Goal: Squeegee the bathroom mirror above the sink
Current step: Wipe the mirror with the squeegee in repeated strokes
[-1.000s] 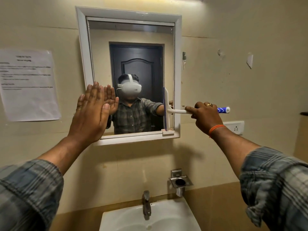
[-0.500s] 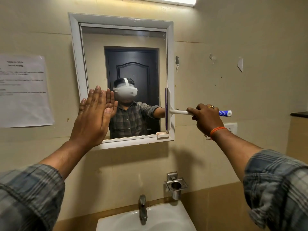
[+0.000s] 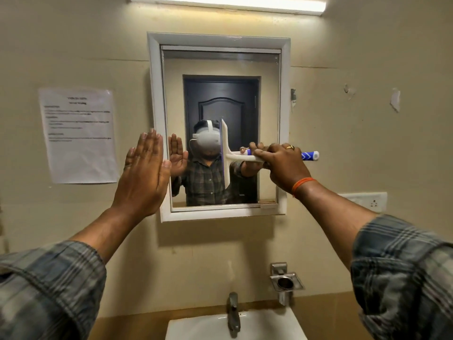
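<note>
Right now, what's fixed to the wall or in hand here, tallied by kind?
Mirror: 1
Squeegee: 1
Paper notice: 1
Tube light: 1
Power socket: 1
Soap holder: 1
Tap: 1
Sink: 1
Total: 8

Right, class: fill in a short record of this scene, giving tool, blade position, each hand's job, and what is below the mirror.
tool: squeegee, white with a blue handle end
blade position: upright, mid-glass on the mirror
right hand: grips the handle
left hand: open, flat at the mirror's left frame
below: sink, tap
</note>
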